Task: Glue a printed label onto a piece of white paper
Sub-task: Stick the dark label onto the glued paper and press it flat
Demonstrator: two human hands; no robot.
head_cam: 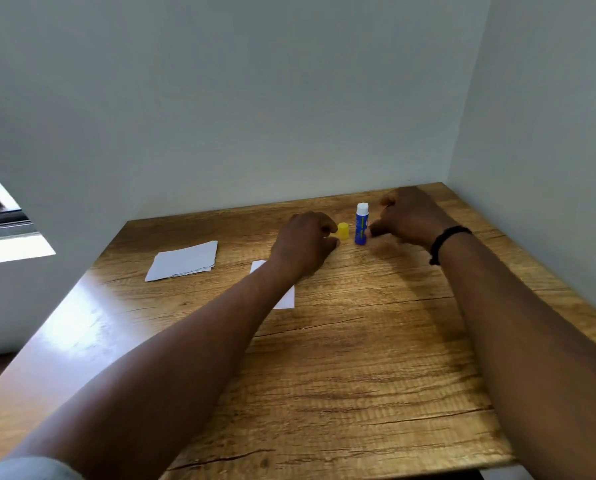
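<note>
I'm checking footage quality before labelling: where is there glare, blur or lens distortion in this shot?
Head view: window light from the left throws a bright sheen on the table near its left edge; the right hand is smeared by motion blur, while the glue stick and yellow cap stay fairly sharp; the wide-angle lens bows the table edges and stretches both forearms.

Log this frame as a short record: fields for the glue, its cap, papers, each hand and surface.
glue: blue glue stick, upright, uncapped, white tip exposed
cap: yellow plastic cap standing left of the stick
papers: small stack of white paper sheets at left; another white paper piece partly under left forearm
left hand: fingers curled beside cap, contact unclear
right hand: close to stick, blurred
surface: wooden table
</note>
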